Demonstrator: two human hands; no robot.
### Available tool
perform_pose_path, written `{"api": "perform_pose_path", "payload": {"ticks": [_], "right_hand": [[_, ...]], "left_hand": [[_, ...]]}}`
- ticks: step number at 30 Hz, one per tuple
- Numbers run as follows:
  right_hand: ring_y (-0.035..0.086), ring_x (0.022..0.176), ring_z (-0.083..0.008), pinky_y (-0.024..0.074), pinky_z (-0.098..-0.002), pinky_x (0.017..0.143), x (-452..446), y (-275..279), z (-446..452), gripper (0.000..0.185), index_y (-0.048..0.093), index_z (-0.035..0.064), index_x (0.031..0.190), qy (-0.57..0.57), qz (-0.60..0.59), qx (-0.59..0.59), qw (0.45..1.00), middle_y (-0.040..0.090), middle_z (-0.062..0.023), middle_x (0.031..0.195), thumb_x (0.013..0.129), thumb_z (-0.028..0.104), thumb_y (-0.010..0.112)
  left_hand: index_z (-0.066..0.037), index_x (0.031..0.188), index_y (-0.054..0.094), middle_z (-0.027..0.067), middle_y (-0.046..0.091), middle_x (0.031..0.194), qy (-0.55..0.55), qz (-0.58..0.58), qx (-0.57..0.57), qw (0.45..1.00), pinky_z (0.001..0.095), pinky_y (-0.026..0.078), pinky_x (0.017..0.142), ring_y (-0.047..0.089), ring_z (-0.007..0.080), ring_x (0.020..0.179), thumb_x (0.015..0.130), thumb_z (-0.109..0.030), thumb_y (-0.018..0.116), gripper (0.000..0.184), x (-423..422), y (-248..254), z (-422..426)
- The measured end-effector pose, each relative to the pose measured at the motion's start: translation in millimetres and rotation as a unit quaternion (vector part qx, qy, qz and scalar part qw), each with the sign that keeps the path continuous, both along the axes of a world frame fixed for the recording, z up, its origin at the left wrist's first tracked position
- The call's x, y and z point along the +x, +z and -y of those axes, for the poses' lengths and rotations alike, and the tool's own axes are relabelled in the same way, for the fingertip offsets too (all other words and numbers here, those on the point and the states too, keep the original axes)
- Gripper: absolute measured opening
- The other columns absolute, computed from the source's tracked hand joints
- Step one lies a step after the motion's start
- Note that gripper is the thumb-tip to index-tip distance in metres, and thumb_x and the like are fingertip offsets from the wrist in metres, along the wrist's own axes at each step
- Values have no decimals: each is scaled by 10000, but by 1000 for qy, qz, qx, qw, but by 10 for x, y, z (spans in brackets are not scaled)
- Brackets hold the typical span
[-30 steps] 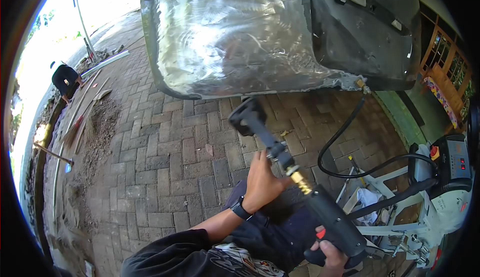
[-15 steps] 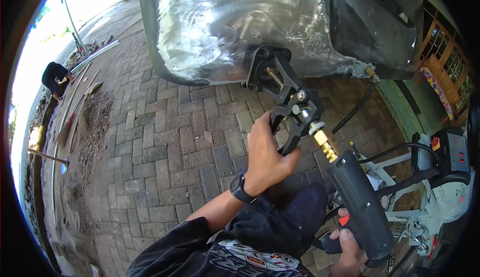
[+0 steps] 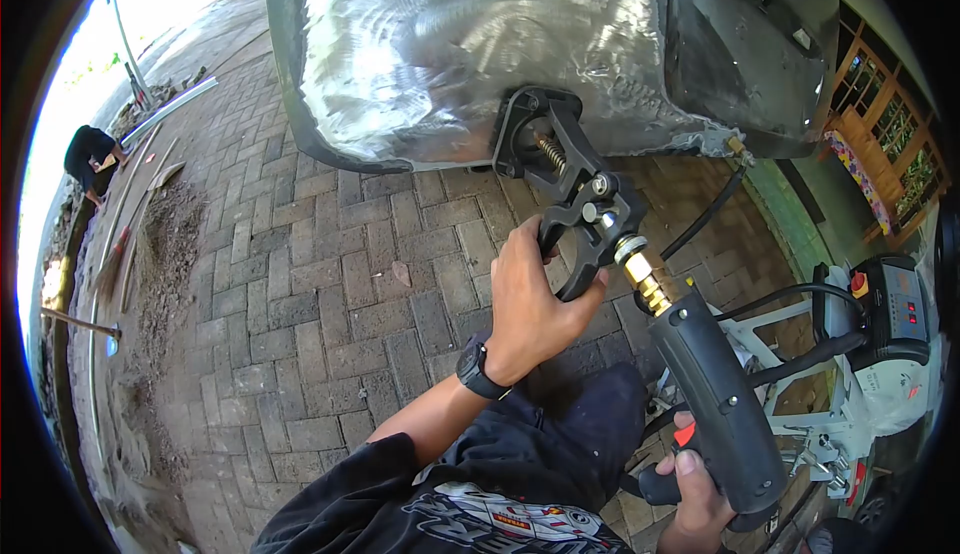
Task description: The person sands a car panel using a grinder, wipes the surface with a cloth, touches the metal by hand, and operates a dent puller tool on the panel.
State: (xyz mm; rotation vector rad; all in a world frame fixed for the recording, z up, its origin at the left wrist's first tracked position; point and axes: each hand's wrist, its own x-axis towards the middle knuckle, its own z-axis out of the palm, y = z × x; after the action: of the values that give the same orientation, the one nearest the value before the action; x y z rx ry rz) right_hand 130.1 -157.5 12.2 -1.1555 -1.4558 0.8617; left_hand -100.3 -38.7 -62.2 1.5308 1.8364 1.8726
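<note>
My left hand point(image 3: 535, 309), with a watch on its wrist, is closed around the black lever handles point(image 3: 582, 266) of a dent puller. Its black frame point(image 3: 512, 126) rests against the lower part of a sanded bare-metal car panel point(image 3: 470, 39), and a spring-loaded tip points at the metal. Brass fittings point(image 3: 645, 279) join the puller to a black pistol-grip gun point(image 3: 722, 409). Below, my right hand point(image 3: 695, 489) holds the gun's grip near a red trigger point(image 3: 684, 435); part of that hand is hidden behind the gun body.
A control box point(image 3: 893, 311) with a lit red display sits on a white cart point(image 3: 850, 409) at right. Black cables point(image 3: 805, 359) run from it. A brass clamp point(image 3: 737, 145) is at the panel's edge. Another person point(image 3: 92, 159) bends over at far left beside a dirt strip on the brick paving point(image 3: 300, 324).
The view has shifted slightly, so the panel's left edge and the bent person appear further left. Both hands keep their hold on the tool, and the puller frame stays against the panel.
</note>
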Motion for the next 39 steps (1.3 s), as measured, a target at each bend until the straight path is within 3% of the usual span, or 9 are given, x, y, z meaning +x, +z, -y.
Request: {"api": "perform_pose_path", "payload": {"ticks": [2, 5, 8, 11, 15, 18, 27, 34, 39], "right_hand": [[644, 762, -244, 549, -338, 652, -75, 47, 89, 551, 583, -91, 1310, -26, 14, -27, 999, 675, -236, 1135, 800, 99, 666], [732, 973, -401, 620, -506, 812, 186, -175, -102, 237, 784, 6, 1038, 52, 371, 385, 843, 710, -291, 1101, 867, 168, 814], [731, 950, -376, 628, -490, 780, 267, -14, -4, 179, 780, -4, 987, 122, 503, 280, 809, 711, -258, 1074, 833, 80, 818], [724, 944, -382, 631, -461, 774, 121, -106, -214, 116, 776, 14, 923, 109, 386, 536, 743, 709, -251, 1043, 817, 40, 816], [696, 1018, -426, 623, -474, 799, -34, 24, -92, 160, 769, 54, 975, 60, 383, 484, 784, 664, -305, 1149, 823, 24, 807], [681, 1057, -445, 607, -504, 846, 191, -261, 202, 193, 757, 59, 1014, 59, 224, -11, 973, 639, -327, 1200, 829, 30, 805], [678, 1050, -461, 597, -533, 855, 82, -155, 33, 211, 749, 76, 1041, 118, 382, 342, 851, 642, -332, 1191, 840, 21, 784], [678, 1043, -469, 595, -547, 853, 57, -84, -27, 226, 743, 86, 1059, 124, 396, 414, 810, 644, -333, 1186, 846, 15, 771], [678, 1038, -475, 594, -558, 851, 55, -11, -30, 237, 739, 93, 1071, 128, 400, 437, 795, 646, -334, 1182, 850, 11, 762]], "left_hand": [[32, 1292, 491, 163, 600, 982, -17, 23, -2, 1000, 454, 453, 799, 608, 316, 890, 723, -276, 846, 738, -5, -4, 5], [31, 1292, 492, 164, 603, 998, -24, 26, 8, 999, 448, 456, 805, 612, 312, 909, 721, -269, 847, 736, -28, -45, -17], [30, 1290, 492, 163, 603, 1009, -26, 33, 9, 999, 450, 460, 815, 612, 319, 919, 714, -260, 845, 736, -19, -74, -21], [34, 1294, 489, 172, 602, 1023, -33, 42, 29, 998, 460, 463, 831, 609, 341, 933, 703, -248, 840, 743, -23, -93, -61], [39, 1307, 482, 194, 596, 1049, -21, 41, 55, 997, 471, 467, 851, 602, 372, 970, 691, -229, 830, 757, -6, -82, -73], [39, 1302, 483, 205, 595, 1067, -8, 41, 53, 998, 465, 474, 850, 602, 382, 996, 686, -238, 835, 762, 14, -52, -87], [-6, 950, 581, 138, 595, 761, 4, 37, 10, 999, 418, 492, 615, 613, 323, 652, 649, -257, 851, 476, -106, -19, -53], [-26, 712, 475, 100, 469, 581, 18, 51, 62, 997, 345, 389, 501, 435, 196, 487, 639, -242, 857, 445, -93, -69, -87], [-28, 729, 517, 124, 542, 613, -2, 53, 35, 998, 386, 436, 514, 536, 270, 514, 660, -252, 848, 406, -98, -65, -64]]}}
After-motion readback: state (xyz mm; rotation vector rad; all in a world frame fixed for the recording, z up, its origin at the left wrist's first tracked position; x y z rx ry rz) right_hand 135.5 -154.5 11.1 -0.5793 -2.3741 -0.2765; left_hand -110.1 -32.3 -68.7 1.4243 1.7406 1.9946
